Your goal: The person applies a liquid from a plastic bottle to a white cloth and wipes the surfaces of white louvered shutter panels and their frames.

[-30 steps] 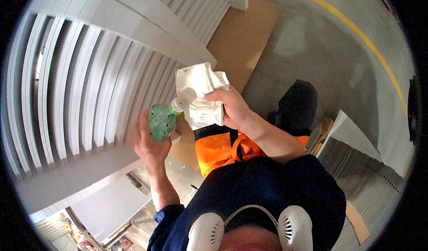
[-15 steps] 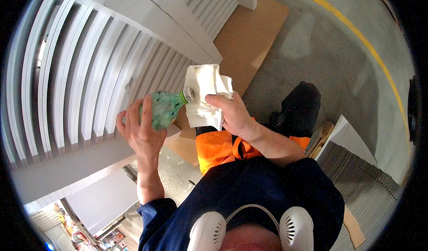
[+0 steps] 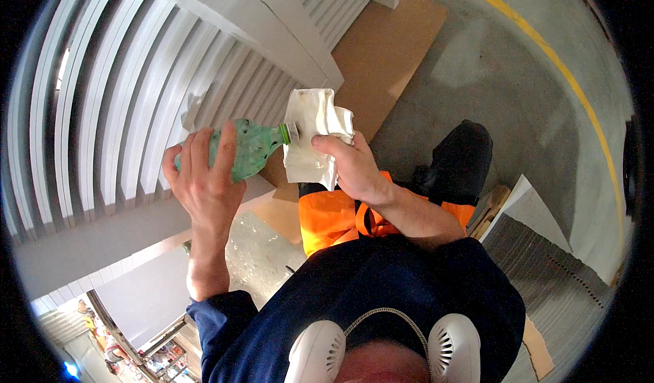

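My left hand (image 3: pixel 208 172) is wrapped round a green see-through plastic bottle (image 3: pixel 255 148), which lies nearly level with its neck toward the right. Dark specks mark the bottle's wall. Its neck, with a bright green ring, meets the left part of a folded white cloth or paper sheet (image 3: pixel 308 158). My right hand (image 3: pixel 351 165) grips that sheet from the right, thumb on top and the other fingers hidden beneath. The sheet's edges are creased and uneven. I cannot tell whether liquid is coming out of the bottle.
White slatted panels (image 3: pixel 163 83) stand close on the left. Brown cardboard (image 3: pixel 388 42) lies on the grey floor (image 3: pixel 518 104), where a yellow line (image 3: pixel 538 39) curves on the right. A stack of grey corrugated sheets (image 3: pixel 545 274) is at lower right.
My left hand and the bottle have moved a little left and up, and the bottle is now closer to level. The white sheet has shifted slightly upward in my right hand.
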`<move>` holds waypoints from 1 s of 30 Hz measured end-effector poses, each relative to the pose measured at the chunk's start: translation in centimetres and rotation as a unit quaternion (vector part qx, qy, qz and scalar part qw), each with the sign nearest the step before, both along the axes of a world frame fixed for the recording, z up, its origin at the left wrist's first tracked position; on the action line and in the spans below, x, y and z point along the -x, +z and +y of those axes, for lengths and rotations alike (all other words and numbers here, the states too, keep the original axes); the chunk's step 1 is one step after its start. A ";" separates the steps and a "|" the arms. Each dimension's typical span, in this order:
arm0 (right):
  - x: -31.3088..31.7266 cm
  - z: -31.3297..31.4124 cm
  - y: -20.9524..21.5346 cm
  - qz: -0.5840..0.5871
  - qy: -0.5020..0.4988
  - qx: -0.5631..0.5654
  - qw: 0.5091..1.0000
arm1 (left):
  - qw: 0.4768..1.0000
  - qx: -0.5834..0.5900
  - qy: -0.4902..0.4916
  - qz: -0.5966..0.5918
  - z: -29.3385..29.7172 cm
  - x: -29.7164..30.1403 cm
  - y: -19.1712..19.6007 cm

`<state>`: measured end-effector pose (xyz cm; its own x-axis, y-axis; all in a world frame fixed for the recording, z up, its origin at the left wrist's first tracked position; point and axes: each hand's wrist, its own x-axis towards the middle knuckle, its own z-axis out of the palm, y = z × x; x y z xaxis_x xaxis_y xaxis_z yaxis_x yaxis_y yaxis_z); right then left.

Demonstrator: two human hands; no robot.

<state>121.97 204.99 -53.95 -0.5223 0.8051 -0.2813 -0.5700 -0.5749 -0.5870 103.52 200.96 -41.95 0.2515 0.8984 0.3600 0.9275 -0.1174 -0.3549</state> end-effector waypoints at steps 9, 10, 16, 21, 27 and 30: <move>0.9 -0.4 -0.2 0.011 -0.019 0.012 1.000 | 0.999 0.015 -0.017 0.037 0.7 -0.3 1.1; 1.1 -0.4 -0.1 0.015 -0.023 0.016 0.999 | 0.999 0.017 -0.017 0.046 0.7 -0.5 1.3; 0.9 0.0 0.2 0.012 -0.006 0.017 1.000 | 0.997 0.019 -0.021 0.066 1.1 -0.8 2.4; 0.5 0.2 0.2 0.029 -0.049 -0.108 0.993 | 0.999 0.028 -0.009 0.021 1.1 0.3 2.0; -0.2 1.7 0.4 0.236 0.055 0.140 0.960 | 0.983 0.070 0.081 -0.148 -0.7 2.1 -2.4; -0.2 1.7 0.1 0.221 0.050 0.141 0.964 | 0.958 0.087 0.105 -0.254 -1.1 2.0 -5.0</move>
<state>122.13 206.72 -53.85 -0.7127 0.6680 -0.2141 -0.6614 -0.7416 -0.1124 101.52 199.86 -46.98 -0.1089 0.9676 0.2278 0.9849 0.0740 0.1565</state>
